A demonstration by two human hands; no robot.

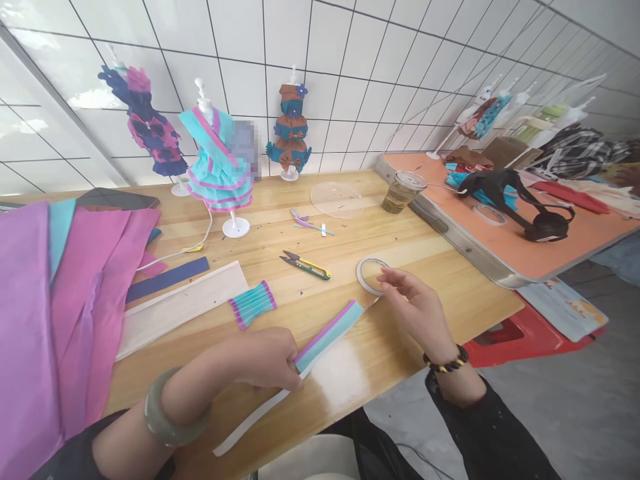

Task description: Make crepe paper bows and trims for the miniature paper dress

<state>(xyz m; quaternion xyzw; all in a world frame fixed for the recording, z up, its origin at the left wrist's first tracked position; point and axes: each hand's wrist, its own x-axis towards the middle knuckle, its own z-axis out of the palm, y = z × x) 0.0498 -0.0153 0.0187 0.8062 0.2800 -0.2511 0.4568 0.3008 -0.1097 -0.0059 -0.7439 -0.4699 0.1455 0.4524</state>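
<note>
Turquoise pleated piece [253, 305] lies at ten o'clock from the purple-edged strip [334, 333], near the wooden table's [470, 293] front edge; left hand [267, 360] pinches that strip, white band [250, 420] extending toward half past seven. Tape roll [359, 273] at one o'clock, right hand [415, 310] half-curled by its rim, grip unclear. Step judged: taping the strip's edge; next calls for steady holding, freeing tape cleanly.

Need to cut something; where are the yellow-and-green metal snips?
The snips lie near the head view's centre, left of the round white tape roll.
</note>
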